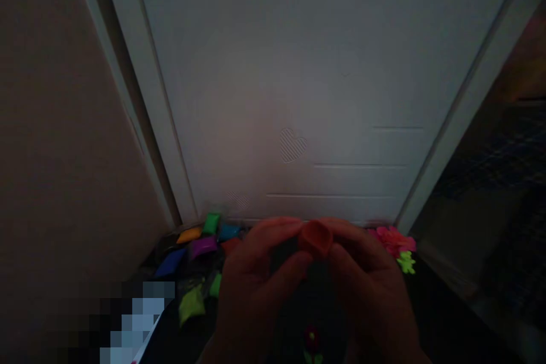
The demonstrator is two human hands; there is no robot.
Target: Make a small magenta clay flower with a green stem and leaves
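Between the fingertips of both hands is a small red-orange piece of what looks like modelling clay (316,239), shaped like a shallow cup. My left hand (262,276) pinches its left side with thumb and forefinger. On the right side, the thumb and fingers of my right hand (369,278) grip the same piece. Below the hands lies a small dark red flower (311,338) with a pale centre and green leaves. The light is dim, so fine surface detail is hard to make out.
Coloured packets, among them a purple one (203,247), a blue one (170,263) and a yellow-green one (191,304), lie at the left. A pink flower (392,240) and a lime-green shape (406,262) are at the right. A white panel (298,79) with a heart pattern rises behind.
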